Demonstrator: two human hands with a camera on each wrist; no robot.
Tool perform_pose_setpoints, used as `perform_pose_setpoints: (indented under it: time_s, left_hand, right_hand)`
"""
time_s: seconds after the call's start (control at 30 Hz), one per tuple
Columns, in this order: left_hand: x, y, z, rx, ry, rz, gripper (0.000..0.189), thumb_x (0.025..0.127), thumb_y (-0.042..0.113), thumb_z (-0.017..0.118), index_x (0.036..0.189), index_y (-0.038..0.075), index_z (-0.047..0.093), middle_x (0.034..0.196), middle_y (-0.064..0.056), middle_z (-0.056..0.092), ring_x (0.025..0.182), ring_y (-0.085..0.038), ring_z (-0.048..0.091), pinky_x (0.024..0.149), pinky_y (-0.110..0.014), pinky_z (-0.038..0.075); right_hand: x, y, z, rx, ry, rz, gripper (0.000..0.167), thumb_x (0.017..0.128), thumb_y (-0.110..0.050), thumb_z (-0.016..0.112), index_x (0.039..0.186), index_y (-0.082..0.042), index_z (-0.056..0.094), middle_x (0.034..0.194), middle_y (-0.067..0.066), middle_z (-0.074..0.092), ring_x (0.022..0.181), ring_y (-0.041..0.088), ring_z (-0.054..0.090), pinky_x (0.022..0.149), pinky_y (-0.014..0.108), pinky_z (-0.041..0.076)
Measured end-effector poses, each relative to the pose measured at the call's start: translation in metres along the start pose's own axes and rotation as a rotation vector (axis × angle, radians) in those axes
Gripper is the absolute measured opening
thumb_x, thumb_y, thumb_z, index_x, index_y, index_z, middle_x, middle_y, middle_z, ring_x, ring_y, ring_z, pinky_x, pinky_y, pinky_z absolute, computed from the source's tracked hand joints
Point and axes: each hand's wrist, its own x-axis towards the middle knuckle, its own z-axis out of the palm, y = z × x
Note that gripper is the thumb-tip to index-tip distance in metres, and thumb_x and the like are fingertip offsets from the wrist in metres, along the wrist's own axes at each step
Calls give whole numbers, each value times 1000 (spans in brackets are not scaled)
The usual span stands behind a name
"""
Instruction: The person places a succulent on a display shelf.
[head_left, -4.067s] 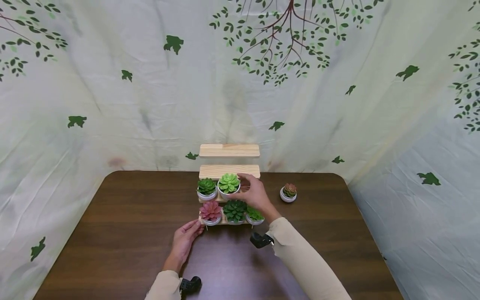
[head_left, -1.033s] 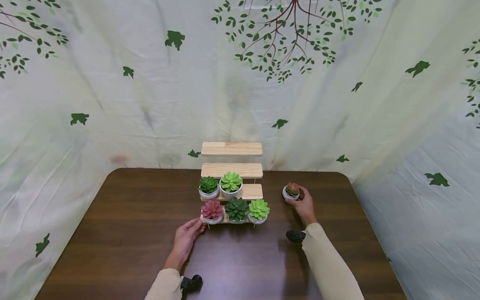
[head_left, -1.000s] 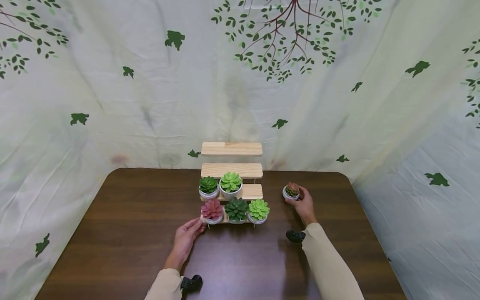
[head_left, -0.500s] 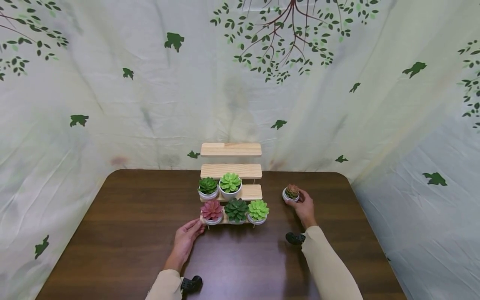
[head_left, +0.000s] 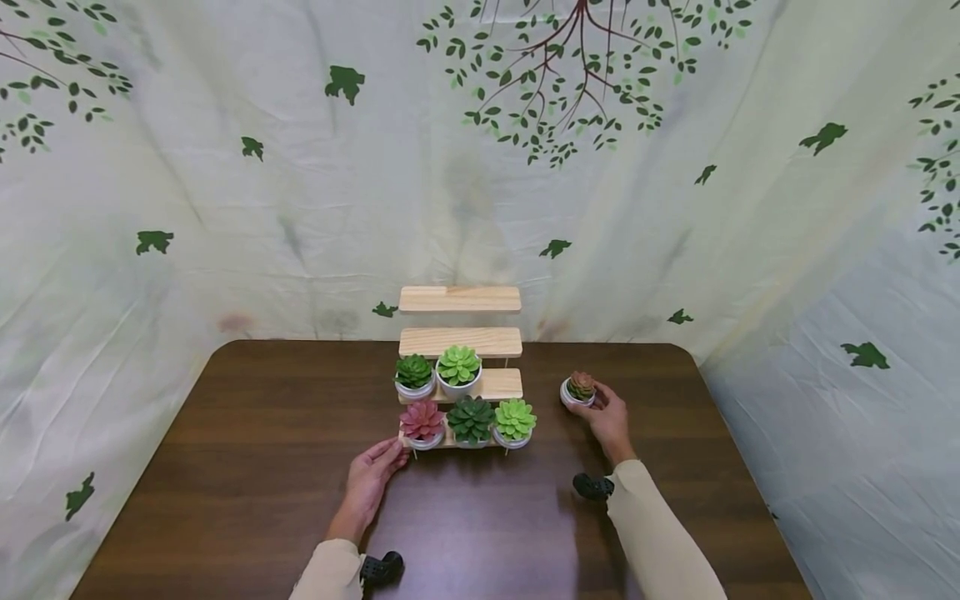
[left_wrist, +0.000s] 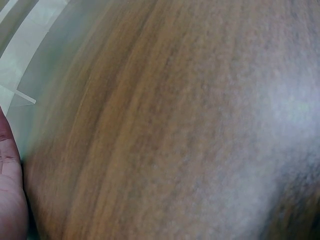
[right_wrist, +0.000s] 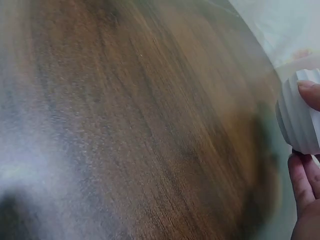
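Note:
In the head view my right hand [head_left: 609, 421] grips a small potted succulent [head_left: 581, 387] with reddish-brown leaves, at the right of the table. The right wrist view shows its ribbed white pot [right_wrist: 297, 115], with the thumb on its side and fingers beneath. My left hand [head_left: 369, 479] pinches the front left corner of a tiered wooden plant stand [head_left: 461, 342]. On its lowest step are a pink succulent [head_left: 422, 420], a dark green succulent [head_left: 472, 419] and a light green succulent [head_left: 515, 419]. One step up stand a green succulent [head_left: 413, 372] and a bright green succulent [head_left: 459, 366].
Bare wood shows right of the bright green succulent, and the upper two steps [head_left: 460, 299] hold no pots. The brown table [head_left: 262, 450] extends on both sides of the stand. Behind it hangs a white curtain [head_left: 300, 208] printed with leaves.
Several seconds ago my right hand was at the bright green succulent on the stand; it has since moved right and taken hold of the reddish-brown one. My left hand stays at the stand's corner.

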Motion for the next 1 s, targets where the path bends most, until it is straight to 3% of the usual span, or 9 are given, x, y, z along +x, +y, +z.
perform_pose_setpoints:
  time_s: [0.27,0.57,1.0]
  left_hand:
    - [0,1,1,-3,12,-18,14,96,3,57,93,10,68,84,2,70,78,-9,64,77,-21,54]
    - [1,0,0,-6,2,-5,15,96,3,56,93,11,69,84,2,71,79,-10,65,76,-22,55]
    - [-1,1,1,8,16,-3,11,96,4,58,98,5,68,85,2,70,80,-10,65,76,-21,55]
  right_hand:
    - [-7,-12,-2,-17,-28,-18,68,80,-4,78,138,5,44,135,26,50,122,34,52,101,43,44]
    - [-19,-27,-3,-35,-65,-98,68,78,-5,79,137,5,46,127,26,56,114,33,56,89,24,51]
    - [-31,-60,9,20,-163,-112,68,78,-1,78,138,5,45,131,26,53,117,33,54,93,25,49]
